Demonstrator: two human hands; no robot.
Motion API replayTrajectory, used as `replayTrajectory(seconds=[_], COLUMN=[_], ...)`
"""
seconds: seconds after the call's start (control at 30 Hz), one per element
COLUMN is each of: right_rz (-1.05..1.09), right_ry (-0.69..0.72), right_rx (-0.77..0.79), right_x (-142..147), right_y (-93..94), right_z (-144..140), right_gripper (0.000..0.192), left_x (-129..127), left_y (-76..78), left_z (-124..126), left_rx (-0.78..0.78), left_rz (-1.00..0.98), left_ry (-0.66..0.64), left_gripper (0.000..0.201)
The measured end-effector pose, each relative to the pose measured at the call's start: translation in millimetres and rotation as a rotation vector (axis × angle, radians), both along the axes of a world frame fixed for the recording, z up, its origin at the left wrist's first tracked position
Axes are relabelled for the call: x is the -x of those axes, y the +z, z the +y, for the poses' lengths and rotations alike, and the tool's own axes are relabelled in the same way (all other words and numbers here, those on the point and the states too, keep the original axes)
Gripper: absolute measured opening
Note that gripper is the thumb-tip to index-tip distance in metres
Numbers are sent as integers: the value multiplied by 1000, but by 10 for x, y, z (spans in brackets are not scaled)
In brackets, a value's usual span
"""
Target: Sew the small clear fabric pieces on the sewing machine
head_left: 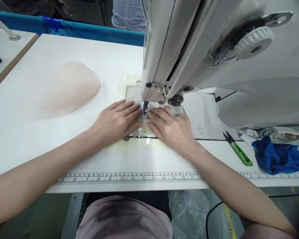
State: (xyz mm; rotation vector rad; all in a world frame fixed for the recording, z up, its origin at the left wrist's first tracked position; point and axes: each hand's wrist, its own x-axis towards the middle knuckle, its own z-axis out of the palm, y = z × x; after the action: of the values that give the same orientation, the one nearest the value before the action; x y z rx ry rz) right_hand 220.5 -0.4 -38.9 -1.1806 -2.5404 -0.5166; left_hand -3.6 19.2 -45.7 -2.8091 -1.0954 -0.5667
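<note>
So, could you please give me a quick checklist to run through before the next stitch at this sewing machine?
1. Left hand flat beside the needle: ok.
2. Right hand flat on the other side: ok.
3. Fingertips clear of the needle: cannot tell, they lie very close.
4. Workpiece under the presser foot: cannot tell, hidden by the hands.
5. Green thread snips away from the hands: ok.
6. Pale fabric pile apart from the needle: ok.

Both forearms are bare to the elbows, with no sleeves, watch or bracelet in view. The left hand [116, 121] and right hand [170, 127] wear no gloves or rings (nails short, unpainted). Dusty-pink clothing covers the lap.
</note>
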Motion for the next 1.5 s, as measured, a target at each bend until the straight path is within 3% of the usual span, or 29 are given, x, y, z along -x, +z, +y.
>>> replayTrajectory(seconds=[0.2,0.4,0.47,0.57,0.6,0.63,0.7,0.8,0.9,1.2,1.4,1.5], right_rz=[29,137,173,188,203,228,302,384,415,329,295,404], right_ry=[25,82,146,361,435,494,558,588,583,523,474,276], right_rx=[-38,11,120,277,294,292,279,298,335,181,-1,98], right_x=[-47,-9,28,66,70,68,54,23,5,10,7,51], right_y=[39,63,69,69,67,65,62,59,62,132,108,151], right_z=[9,-32,-55,-74,-74,-71,-59,-36,-23,-88,-106,-168], right_gripper=[30,26,34,36,32,28,24,27,27,15,21,5], left_x=[10,-69,-96,-80,-58,-33,15,40,18,65,63,66], left_y=[-13,76,134,215,233,243,238,182,135,287,407,445], left_z=[22,-130,-254,-403,-421,-418,-364,-243,-192,-220,-207,-230], left_rx=[7,-149,-184,-293,-344,-382,-363,-139,72,396,730,875], left_rz=[19,98,58,-25,-63,-102,-153,-80,14,-48,-426,-590], left_ry=[64,114,-80,-541,-606,-589,-363,48,243,309,309,241], left_gripper=[49,33,24,21,19,16,11,20,23,17,13,14])
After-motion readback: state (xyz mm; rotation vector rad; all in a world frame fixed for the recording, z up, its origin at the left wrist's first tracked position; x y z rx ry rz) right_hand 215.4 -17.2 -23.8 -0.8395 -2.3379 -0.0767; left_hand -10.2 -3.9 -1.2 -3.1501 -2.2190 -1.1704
